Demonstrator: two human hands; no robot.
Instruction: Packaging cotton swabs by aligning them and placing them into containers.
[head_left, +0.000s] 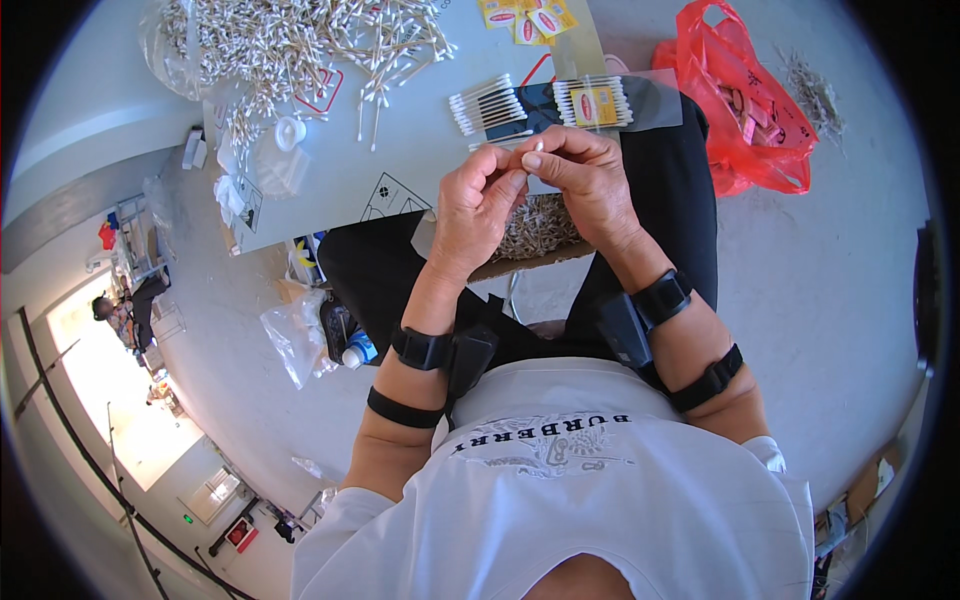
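In front of me both hands meet over the near edge of the table. My right hand [592, 185] pinches a cotton swab, whose white tip [540, 146] shows between thumb and forefinger. The fingers of my left hand [472, 208] are pressed together against those of the right, and what lies between them is hidden. Just beyond the hands, a row of cotton swabs [488, 104] lies side by side. To its right is another row of swabs with a yellow card [593, 105] on it. Below the hands, a cardboard box [530, 263] holds many swabs [540, 225].
A large heap of loose cotton swabs [290, 50] covers the table's far left. Yellow cards [530, 18] lie at the far edge. A small white round container [290, 133] stands at left. A red plastic bag [745, 110] sits beyond my right knee. A person [135, 315] is far off at left.
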